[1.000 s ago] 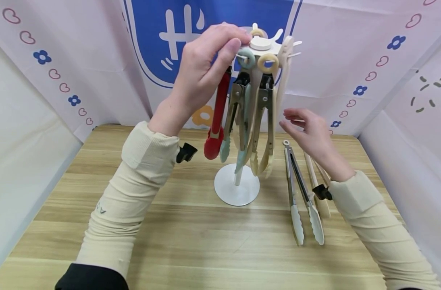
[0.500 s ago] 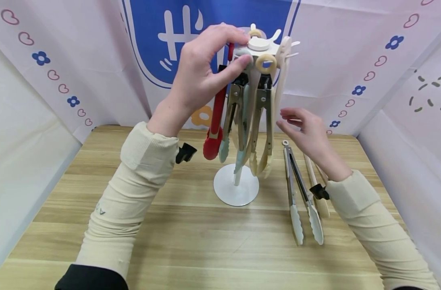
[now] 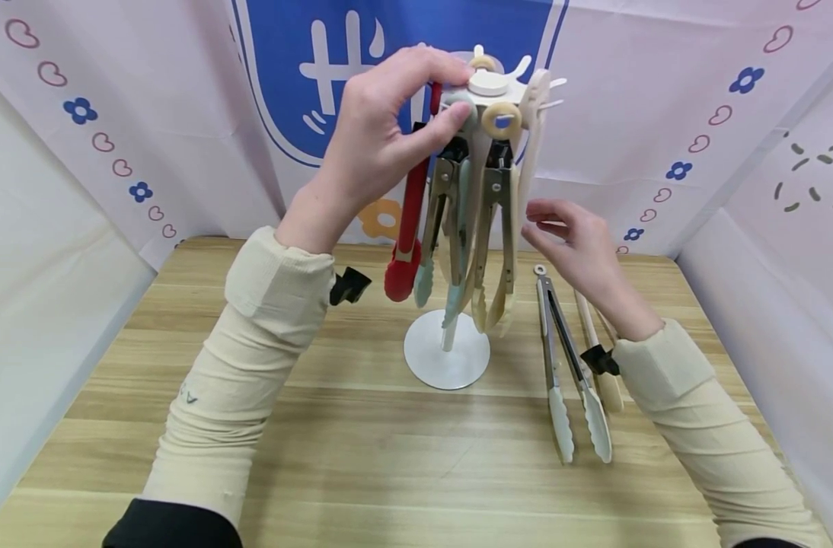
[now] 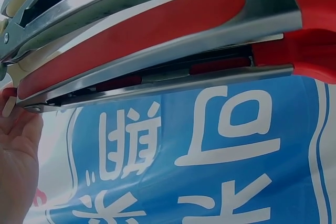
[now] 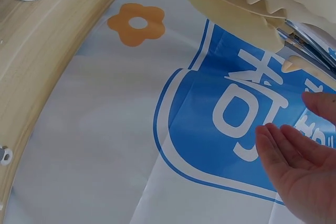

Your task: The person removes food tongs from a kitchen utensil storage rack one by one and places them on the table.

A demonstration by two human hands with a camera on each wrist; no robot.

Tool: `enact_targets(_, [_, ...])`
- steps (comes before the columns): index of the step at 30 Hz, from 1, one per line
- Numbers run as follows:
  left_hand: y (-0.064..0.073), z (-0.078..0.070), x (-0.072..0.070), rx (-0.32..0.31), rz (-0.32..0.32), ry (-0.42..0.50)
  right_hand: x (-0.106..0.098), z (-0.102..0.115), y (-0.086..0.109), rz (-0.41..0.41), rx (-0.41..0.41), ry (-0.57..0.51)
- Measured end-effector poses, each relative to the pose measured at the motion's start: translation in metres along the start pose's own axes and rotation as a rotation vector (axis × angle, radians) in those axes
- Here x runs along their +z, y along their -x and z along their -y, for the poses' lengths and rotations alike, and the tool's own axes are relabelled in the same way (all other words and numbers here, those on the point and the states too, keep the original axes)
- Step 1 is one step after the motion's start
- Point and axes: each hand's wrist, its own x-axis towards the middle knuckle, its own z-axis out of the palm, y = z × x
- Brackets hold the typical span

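Observation:
A white hanging rack [image 3: 488,84] carries several tongs by their end rings. My left hand [image 3: 382,129] grips the rack's top, its thumb over the ring of the pale blue tongs [image 3: 423,283]. Red tongs [image 3: 404,278] hang below that hand and cross the left wrist view close up. Cream tongs [image 3: 488,228] with a yellowish ring hang at the front, and a long cream utensil [image 3: 528,171] of unclear kind hangs on the right side. Beside it, my right hand [image 3: 581,247] holds nothing, fingers loosely bent. The right wrist view shows its fingertips apart from the scalloped cream tips [image 5: 231,14].
The rack's round white base [image 3: 430,361] stands on the wooden table [image 3: 362,472]. White-tipped tongs [image 3: 560,426] lie spread at the right, with a pale long-handled utensil [image 3: 589,323] partly hidden under my right forearm. A printed cloth [image 3: 663,91] hangs behind.
My left thumb has moved right, from beside the pale blue tongs' ring onto it. My right hand has shifted slightly left. The tongs hang nearly as before.

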Motion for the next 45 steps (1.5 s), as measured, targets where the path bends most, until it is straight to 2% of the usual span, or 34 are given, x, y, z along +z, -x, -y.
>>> enact_targets(7, [-0.001, 0.003, -0.001, 0.006, 0.003, 0.097, 0.000, 0.003, -0.001, -0.020, -0.037, -0.072])
enact_targets(25, [-0.001, 0.009, 0.000, -0.046, -0.012, 0.331, 0.003, 0.007, -0.005, 0.012, -0.012, -0.164])
enact_targets(30, [-0.002, 0.009, -0.001, -0.044, -0.015, 0.333, 0.004, 0.007, -0.006, 0.012, -0.015, -0.175])
enact_targets(36, [-0.002, 0.009, -0.003, -0.014, -0.008, 0.291, 0.004, 0.010, -0.008, 0.017, -0.021, -0.202])
enact_targets(45, [0.000, 0.009, -0.006, -0.030, 0.059, 0.254, 0.005, 0.013, -0.009, 0.025, -0.017, -0.218])
